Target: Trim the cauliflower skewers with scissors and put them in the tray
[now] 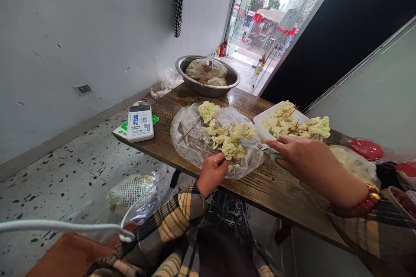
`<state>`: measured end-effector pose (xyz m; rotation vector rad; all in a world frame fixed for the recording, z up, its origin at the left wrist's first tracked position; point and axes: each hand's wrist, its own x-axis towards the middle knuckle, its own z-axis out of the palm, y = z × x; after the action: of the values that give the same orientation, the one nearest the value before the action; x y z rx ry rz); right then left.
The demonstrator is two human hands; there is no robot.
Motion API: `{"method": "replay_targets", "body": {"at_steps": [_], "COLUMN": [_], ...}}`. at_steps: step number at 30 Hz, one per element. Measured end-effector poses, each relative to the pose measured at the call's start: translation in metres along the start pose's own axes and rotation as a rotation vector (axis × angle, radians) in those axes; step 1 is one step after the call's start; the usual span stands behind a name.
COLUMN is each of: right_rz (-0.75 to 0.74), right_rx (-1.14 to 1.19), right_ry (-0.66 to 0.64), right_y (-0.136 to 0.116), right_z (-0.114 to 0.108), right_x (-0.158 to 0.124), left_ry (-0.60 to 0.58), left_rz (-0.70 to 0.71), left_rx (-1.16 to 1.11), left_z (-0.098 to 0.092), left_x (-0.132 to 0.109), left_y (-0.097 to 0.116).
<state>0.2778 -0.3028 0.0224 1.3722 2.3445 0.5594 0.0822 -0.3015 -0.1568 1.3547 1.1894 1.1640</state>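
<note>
My left hand (212, 173) pinches the near edge of a cauliflower piece (233, 148) above a clear plastic bag (182, 151) spread on the table. In my right hand (302, 164) is a pair of scissors (258, 145), its blades reaching into the cauliflower from the right. How far apart the blades are is hard to see. Smaller florets (218, 131) lie on the bag beside that piece. A floret (208, 111) at the bag's far side has a thin wooden skewer (189, 131) next to it, pointing toward the near left.
A white tray (260, 120) of skewered cauliflower stands beyond my right hand. At the table's far end sits a metal basin (208, 90) with bagged food. A white power bank (140, 123) lies at the left corner. Net-wrapped cauliflower (131, 192) rests below, left of the table.
</note>
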Motion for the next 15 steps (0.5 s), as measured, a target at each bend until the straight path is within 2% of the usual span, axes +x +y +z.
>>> {"method": "replay_targets", "body": {"at_steps": [6,11,15], "right_rz": [-0.039,0.012,0.018], "right_rx": [0.01,0.137,0.158], "right_ry": [0.01,0.065,0.101], "right_y": [-0.008,-0.003,0.004], "right_z": [0.016,0.037,0.042], "right_x": [-0.002,-0.01,-0.017], "left_ry": [0.008,0.021,0.015], "left_rz": [0.035,-0.022,-0.062], "left_rx": [0.032,-0.076,-0.151], "left_z": [0.0,0.001,0.001], "left_x": [-0.001,0.002,0.004], "left_y": [0.001,-0.002,-0.004]}}
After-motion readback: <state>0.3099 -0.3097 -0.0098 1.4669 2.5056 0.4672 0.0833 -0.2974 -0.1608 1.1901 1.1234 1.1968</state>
